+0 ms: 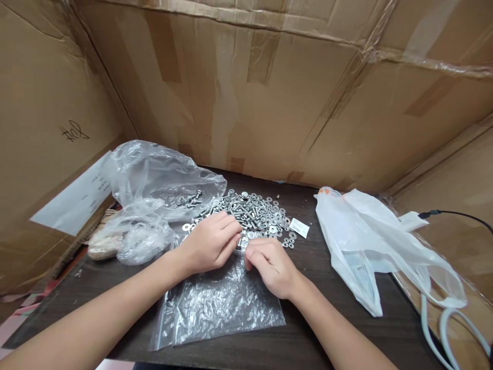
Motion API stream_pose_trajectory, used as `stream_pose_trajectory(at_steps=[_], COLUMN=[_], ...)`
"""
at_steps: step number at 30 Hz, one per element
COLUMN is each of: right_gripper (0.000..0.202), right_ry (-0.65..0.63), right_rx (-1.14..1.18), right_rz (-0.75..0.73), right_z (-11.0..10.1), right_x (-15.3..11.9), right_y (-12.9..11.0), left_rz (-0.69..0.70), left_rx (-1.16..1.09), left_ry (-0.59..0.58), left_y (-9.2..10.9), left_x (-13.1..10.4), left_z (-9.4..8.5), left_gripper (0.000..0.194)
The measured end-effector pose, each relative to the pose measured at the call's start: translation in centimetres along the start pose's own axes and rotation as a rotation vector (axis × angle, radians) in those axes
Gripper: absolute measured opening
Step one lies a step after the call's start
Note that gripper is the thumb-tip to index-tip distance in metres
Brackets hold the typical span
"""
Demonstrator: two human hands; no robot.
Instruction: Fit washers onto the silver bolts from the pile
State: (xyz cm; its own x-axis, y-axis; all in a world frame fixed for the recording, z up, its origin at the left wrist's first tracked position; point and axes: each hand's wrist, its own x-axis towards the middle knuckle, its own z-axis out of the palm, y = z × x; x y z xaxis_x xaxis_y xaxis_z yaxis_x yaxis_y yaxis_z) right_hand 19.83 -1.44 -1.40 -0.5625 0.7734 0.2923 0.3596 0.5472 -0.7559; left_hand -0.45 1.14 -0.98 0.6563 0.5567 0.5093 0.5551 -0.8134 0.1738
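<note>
Just in front of a heap of metal bolts (250,213) and flat washers (282,221), my two hands are close together. My left hand (213,239) is closed, thumb and fingers pinched at the near edge of the heap. My right hand (272,263) is closed too, its fingers curled under beside the left fingertips. Small metal parts show between the hands, but whatever either hand pinches is hidden. Under and in front of both hands lies a clear zip bag (227,306), flat and wrinkled.
A large clear plastic bag (154,169) with several bolts in it lies left of the heap. Nearer is a crumpled clear bag (142,239). A small white label (299,227) and a white plastic bag (358,231) are on the right. Cardboard walls (231,92) surround the dark table (308,318).
</note>
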Motion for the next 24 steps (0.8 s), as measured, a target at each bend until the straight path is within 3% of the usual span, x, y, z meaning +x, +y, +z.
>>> stream_pose_trajectory(at_steps=[2,5,11,16,19,24], right_gripper=[0.039,0.020,0.009,0.008,0.012,0.043], right_ry=[0.093,0.192,0.184,0.210,0.228,0.203], right_rx=[-0.023,0.019,-0.043,-0.041,0.008,0.054], right_rz=[0.032,0.101,0.085,0.088,0.104,0.151], right_z=[0.19,0.32,0.55,0.42,0.30,0.29], right_x=[-0.01,-0.01,-0.01,0.10,0.20,0.21], right_y=[0.01,0.05,0.42,0.44,0.27,0.41], left_rz=[0.006,0.035,0.057,-0.048,-0.043,0.003], left_rx=[0.003,-0.005,-0.044,-0.117,-0.122,-0.172], left_ry=[-0.008,-0.031,-0.070,0.040,0.103,0.168], left_y=[0.03,0.16,0.36,0.35,0.37,0.41], left_x=[0.01,-0.04,-0.03,-0.22,-0.42,-0.40], left_z=[-0.02,-0.01,0.03,0.22,0.39,0.57], left_gripper=[0.027,0.026,0.025,0.016,0.013,0.008])
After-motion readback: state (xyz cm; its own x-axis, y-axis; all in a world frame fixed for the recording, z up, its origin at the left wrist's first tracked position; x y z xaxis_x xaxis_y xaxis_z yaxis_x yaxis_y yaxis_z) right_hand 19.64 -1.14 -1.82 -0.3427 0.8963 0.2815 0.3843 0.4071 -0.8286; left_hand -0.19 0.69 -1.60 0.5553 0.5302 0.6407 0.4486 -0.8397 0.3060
